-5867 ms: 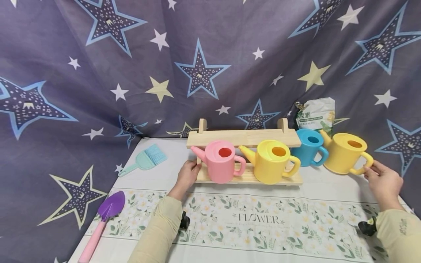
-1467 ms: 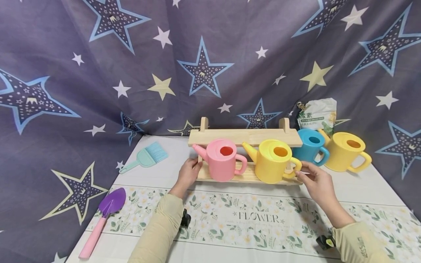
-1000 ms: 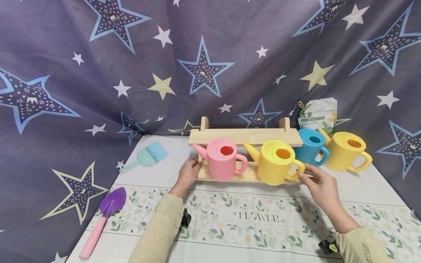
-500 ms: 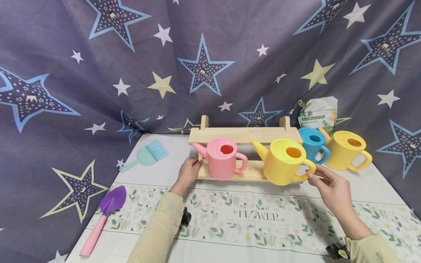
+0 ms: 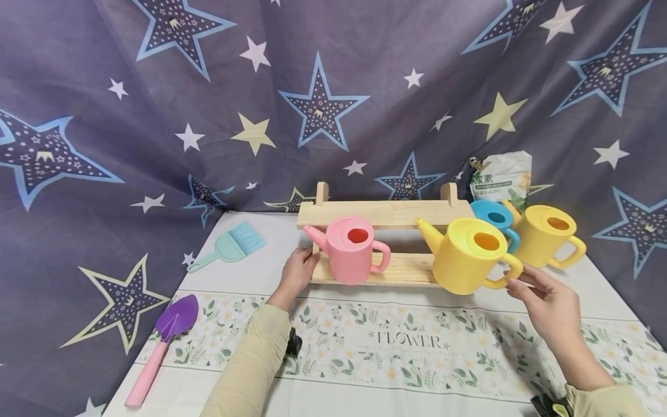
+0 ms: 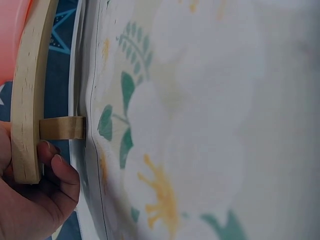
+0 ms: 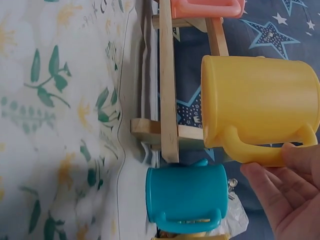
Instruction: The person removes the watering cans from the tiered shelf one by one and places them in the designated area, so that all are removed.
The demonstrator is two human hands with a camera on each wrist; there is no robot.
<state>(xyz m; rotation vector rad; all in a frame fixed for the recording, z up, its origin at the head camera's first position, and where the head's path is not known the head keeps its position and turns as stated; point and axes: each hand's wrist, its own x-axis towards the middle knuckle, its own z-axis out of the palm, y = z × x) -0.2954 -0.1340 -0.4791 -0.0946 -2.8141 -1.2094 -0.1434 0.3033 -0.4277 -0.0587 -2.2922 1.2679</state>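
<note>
The right hand (image 5: 554, 306) pinches one yellow watering can (image 5: 461, 264) above the right end of one shelf (image 5: 383, 214) gripped by the left hand (image 5: 296, 273), with one pink can (image 5: 348, 259), one blue can (image 7: 187, 192), another yellow can (image 5: 537, 237), one bag (image 5: 502, 175) marked "尿素" and cloth (image 5: 409, 347) printed "FLOWER".

Yellow watering can (image 5: 462, 263) in right-hand fingers (image 5: 539, 278), pink watering can (image 5: 350, 260) on wooden shelf (image 5: 403, 269).

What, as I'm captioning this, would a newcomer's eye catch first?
Probably the yellow plastic watering can that the right hand holds by its handle, clear of the lower board of the pale wooden two-tier shelf. Then the pink plastic watering can, standing on that board's left part. Behind them hangs the dark purple cloth with big blue-edged stars.
</note>
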